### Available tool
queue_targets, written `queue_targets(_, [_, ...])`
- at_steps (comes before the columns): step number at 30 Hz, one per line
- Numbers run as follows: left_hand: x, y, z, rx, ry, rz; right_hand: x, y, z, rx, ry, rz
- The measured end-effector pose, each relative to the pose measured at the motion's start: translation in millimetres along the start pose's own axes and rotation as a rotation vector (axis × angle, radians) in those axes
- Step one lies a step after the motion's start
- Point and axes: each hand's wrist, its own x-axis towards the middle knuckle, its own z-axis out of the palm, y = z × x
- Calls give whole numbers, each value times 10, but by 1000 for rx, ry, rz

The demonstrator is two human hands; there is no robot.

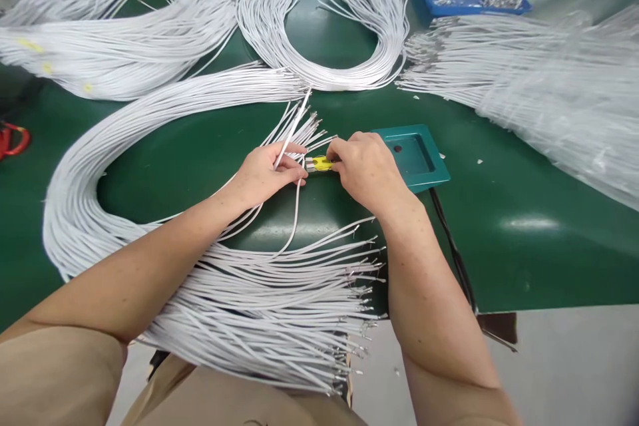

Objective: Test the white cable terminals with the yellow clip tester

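Near the middle of the green table [499,239], my left hand [272,170] is closed on a white wire [297,203], which loops down below its fingertips. Another wire passes up between its fingers. My right hand [362,163] pinches a small yellow tool [321,164] whose metal end points left and meets my left fingertips. Just behind my hands lie loose wire ends [304,125]. A large curved bundle of white wires [74,180] bends around on the left, its near ends fanned out in front of my body.
A teal tray [429,176] sits right beside my right hand. More white wire bundles [140,46] lie behind, with a U-shaped one [339,76] at centre. Plastic-covered wires [559,86] lie right. A blue bin [474,10] holds small metal parts. Red handles [14,140] show far left.
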Motion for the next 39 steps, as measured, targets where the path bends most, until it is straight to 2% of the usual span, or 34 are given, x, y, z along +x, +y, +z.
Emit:
queue_targets(5, [6,-7,33,25,19,-24,13,16,44,-12,33,27])
queue_targets(12, [-1,-19,94,126,51,-9,-2,15,1,55,3,41])
queue_targets(18, [10,-25,27,135,34,-18,-2,-82,-128,249,171,97])
queue_targets(20, [14,-6,-19,148,31,-18,-2,-170,-161,347,132,84])
queue_targets(22, [18,13,-68,145,26,-26,-9,-285,-177,459,29,-31])
queue_targets(24, [20,28,-111,102,13,-39,-25,-412,-175,521,-126,-172])
queue_targets(27, [15,41,-151,21,1,-18,-61,-598,-138,470,-362,-273])
queue_targets(30, [1,47,-164,-21,-10,16,-96,-744,-77,376,-482,-318])
queue_targets(33, [-9,53,-171,-84,-47,-18,-110,-813,-47,360,-506,-371])
queue_targets(35, [-10,59,-179,-136,-82,-38,-105,-793,-73,394,-492,-337])
queue_targets(37, [-11,68,-183,-188,-103,-29,-91,-709,-128,437,-433,-229])
queue_targets(39, [-16,84,-180,-217,-102,2,-68,-577,-181,474,-320,-53])
